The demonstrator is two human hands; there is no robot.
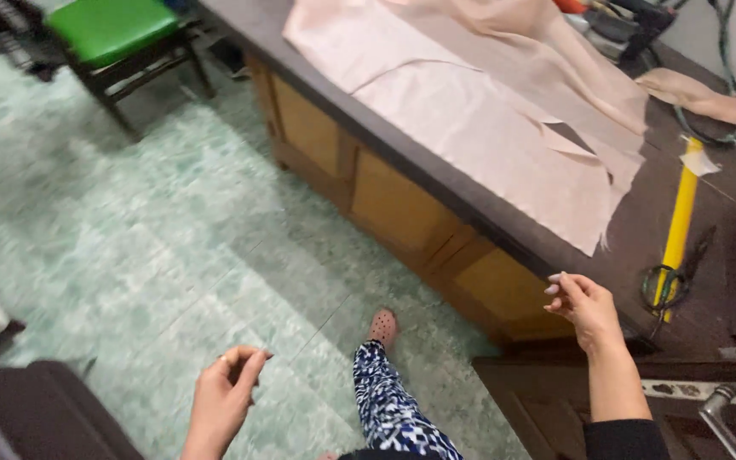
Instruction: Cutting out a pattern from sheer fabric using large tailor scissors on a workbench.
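Cloth (479, 111), pale pink and cut into pieces, lies spread on the table (402, 140) in the upper right; scissors (670, 285) rest by a yellow ruler (681, 217) at right. Neither hand holds anything: the right hand (585, 308) hangs loosely curled at the table's edge, and the left hand (225, 393), lower left, pinches its fingertips together above the floor (129, 221).

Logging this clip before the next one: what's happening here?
A person stands beside a dark worktable with both hands raised and pinched, apparently drawing a thin thread between them, though it is barely visible. The left hand is over the green floor, the right hand at the table edge. Pale pink fabric lies spread on the table, with a yellow ruler and scissors nearby, untouched.
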